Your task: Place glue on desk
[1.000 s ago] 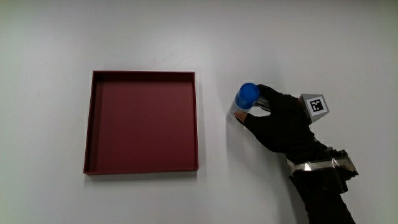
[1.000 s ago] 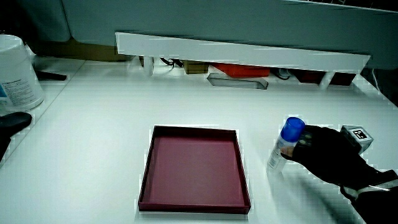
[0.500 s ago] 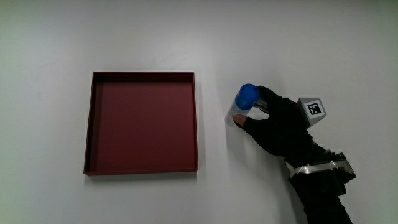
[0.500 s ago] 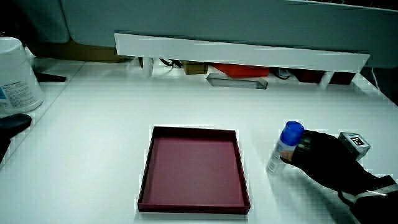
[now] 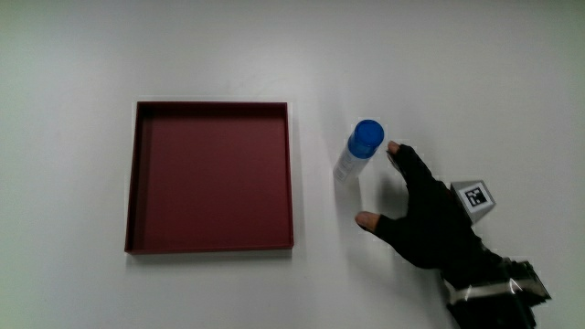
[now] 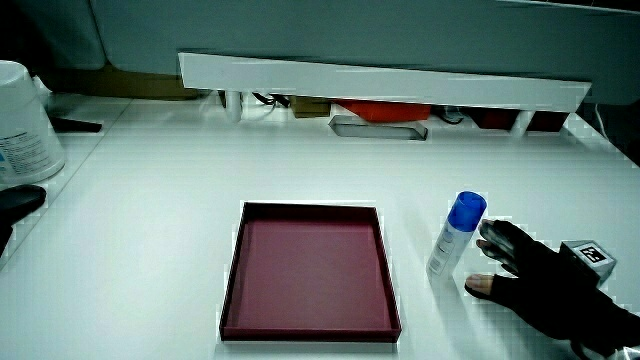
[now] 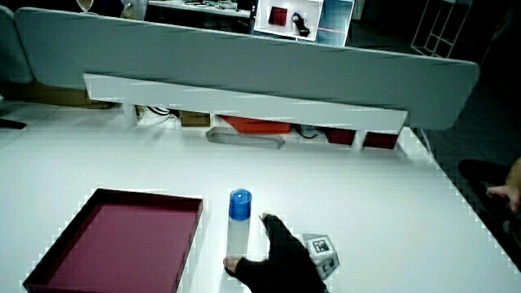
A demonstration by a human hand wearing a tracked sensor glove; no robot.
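The glue stick (image 5: 357, 152), a clear tube with a blue cap, stands upright on the white desk (image 5: 439, 73) between the dark red tray (image 5: 210, 178) and the hand. It shows in both side views (image 6: 456, 233) (image 7: 238, 220). The gloved hand (image 5: 402, 196) lies beside the glue, slightly nearer to the person, with its fingers spread and nothing in them. A small gap separates the fingertips (image 5: 394, 148) from the tube. The hand also appears in both side views (image 6: 500, 260) (image 7: 264, 244).
The shallow red tray (image 6: 310, 275) (image 7: 106, 244) holds nothing. A white shelf (image 6: 380, 85) (image 7: 244, 106) runs along the low partition, with a flat grey tray (image 6: 378, 127) under it. A white tub (image 6: 25, 125) stands at the desk's edge in a side view.
The hand has let go of the glue stick and drawn back toward the person, opening its fingers. The glue now stands upright by itself; earlier it leaned in the grasp.
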